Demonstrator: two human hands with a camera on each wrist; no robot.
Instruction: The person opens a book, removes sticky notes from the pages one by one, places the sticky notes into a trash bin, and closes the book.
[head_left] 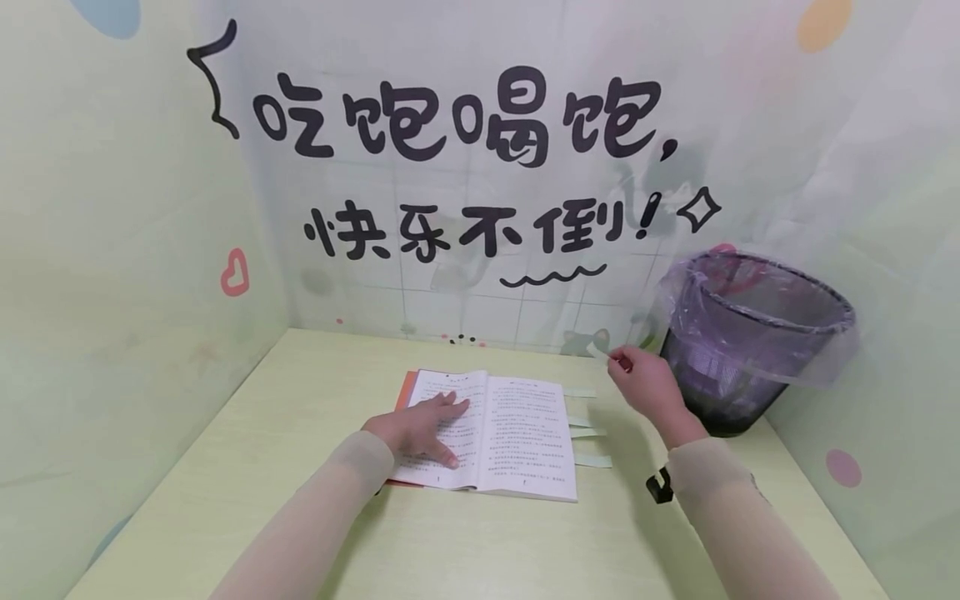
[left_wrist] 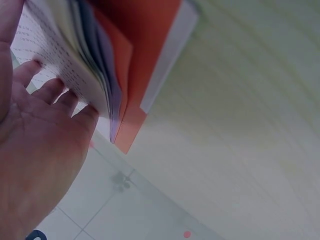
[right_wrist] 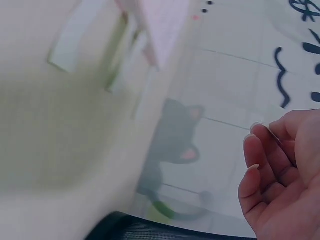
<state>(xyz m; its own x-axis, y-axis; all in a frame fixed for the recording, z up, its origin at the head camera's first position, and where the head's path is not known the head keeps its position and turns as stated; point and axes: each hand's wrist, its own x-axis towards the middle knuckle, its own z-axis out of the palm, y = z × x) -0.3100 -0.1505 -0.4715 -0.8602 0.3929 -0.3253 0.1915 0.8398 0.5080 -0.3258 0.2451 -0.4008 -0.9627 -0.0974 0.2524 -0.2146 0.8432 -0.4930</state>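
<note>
An open book (head_left: 525, 437) lies on the table, printed pages up, with an orange cover (left_wrist: 135, 122) showing at its left side. My left hand (head_left: 423, 429) rests on the left page with its fingers spread. Several pale green paper strips (head_left: 583, 392) stick out past the book's right edge. To the right of the book and above the table, my right hand (head_left: 648, 383) pinches a similar pale paper strip (head_left: 597, 352) between thumb and fingertips. In the right wrist view that strip is mostly hidden by the fingers (right_wrist: 262, 150).
A dark mesh bin (head_left: 720, 375) lined with a clear purplish bag (head_left: 806, 350) stands at the back right, close beside my right hand. Printed fabric walls (head_left: 480, 308) enclose the pale wooden table (head_left: 285, 417) at the back and sides.
</note>
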